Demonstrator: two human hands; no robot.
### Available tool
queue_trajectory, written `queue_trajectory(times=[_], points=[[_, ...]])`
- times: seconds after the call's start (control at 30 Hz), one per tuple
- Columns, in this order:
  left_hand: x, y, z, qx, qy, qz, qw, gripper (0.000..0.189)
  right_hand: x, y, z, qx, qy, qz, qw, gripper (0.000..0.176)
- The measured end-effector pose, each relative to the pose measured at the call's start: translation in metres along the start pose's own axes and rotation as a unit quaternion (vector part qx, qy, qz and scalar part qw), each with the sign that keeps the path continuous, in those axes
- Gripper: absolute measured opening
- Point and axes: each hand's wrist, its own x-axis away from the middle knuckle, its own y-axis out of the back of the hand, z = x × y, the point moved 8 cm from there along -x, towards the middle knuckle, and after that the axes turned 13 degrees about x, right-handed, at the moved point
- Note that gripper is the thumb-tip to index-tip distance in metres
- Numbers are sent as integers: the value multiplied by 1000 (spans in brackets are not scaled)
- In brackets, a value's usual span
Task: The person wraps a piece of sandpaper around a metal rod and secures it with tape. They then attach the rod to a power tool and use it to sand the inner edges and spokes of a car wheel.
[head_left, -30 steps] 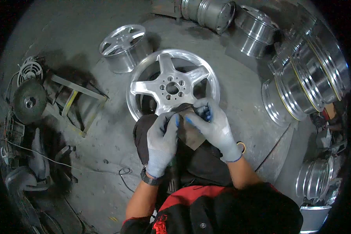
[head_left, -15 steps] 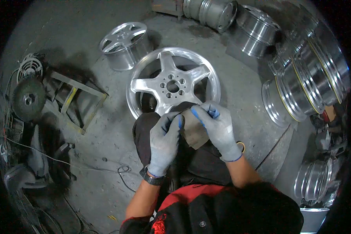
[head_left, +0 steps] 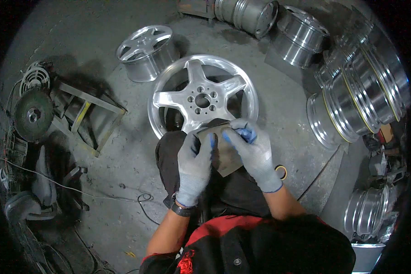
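Note:
Both hands wear light grey gloves with blue fingertips. A brownish-grey sheet (head_left: 227,157), like sandpaper, hangs between them above the lap. My left hand (head_left: 195,160) is closed on its left edge, thumb pointing up. At the sheet's upper right, my right hand (head_left: 255,153) is closed on it with thumb and fingers pinched. Just beyond the hands lies a large silver five-spoke wheel (head_left: 194,73), face up, its near rim hidden by the knees and hands.
A smaller wheel (head_left: 148,52) stands behind at the left. Farther left are a metal frame (head_left: 89,116) and a round disc (head_left: 33,115). Stacked rims (head_left: 351,98) line the right side. A tape roll (head_left: 281,172) lies by the right wrist, and a cable (head_left: 96,196) crosses the floor.
The sheet now shows more of its surface between the gloves and spreads farther left. My left hand has shifted slightly right, and the right thumb has lowered a little.

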Motion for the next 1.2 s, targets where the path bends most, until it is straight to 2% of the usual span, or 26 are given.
queue_trajectory(times=[0.03, 0.13, 0.2, 0.27, 0.4, 0.57, 0.67, 0.73, 0.87, 0.97, 1.07, 1.13, 1.2], points=[[2, -3, 4, -32, 38, 31, 998, 33, 0, 3, 4, 35, 21, -29, 999, 22], [3, -6, -3, 8, 29, 1, 1000, 32, 5, 5, 11, 81, 54, -70, 993, 22], [4, -5, -4, -7, 32, -1, 999, 33, 8, 6, 12, 93, 66, -83, 990, 22], [3, -4, -2, -24, 35, -2, 999, 34, 9, 6, 18, 142, 115, -87, 979, 21], [0, -2, 10, -27, 25, 3, 999, 33, 7, 8, 19, 146, 81, -94, 982, 19], [-1, 3, 16, -73, -27, 6, 997, 30, 6, 7, 22, 173, 129, -85, 973, 13], [2, -2, 12, -126, -34, 45, 990, 31, 4, 9, 18, 185, 158, -94, 965, 11], [5, -6, 6, -145, -69, 61, 985, 30, 2, 11, 23, 198, 162, -100, 962, 11], [3, -7, 6, -174, -24, 44, 984, 30, 2, 12, 27, 206, 144, -104, 962, 13], [2, -6, 11, -139, -1, 47, 989, 32, 1, 13, 24, 181, 135, -102, 969, 13], [5, -4, 9, -166, -32, 54, 984, 28, 1, 12, 24, 179, 118, -98, 972, 13], [10, -11, 3, -226, -118, 112, 960, 27, 2, 11, 26, 171, 118, -97, 973, 12], [11, -8, 10, -250, -139, 116, 951, 29, 2, 10, 26, 164, 119, -97, 975, 12]])
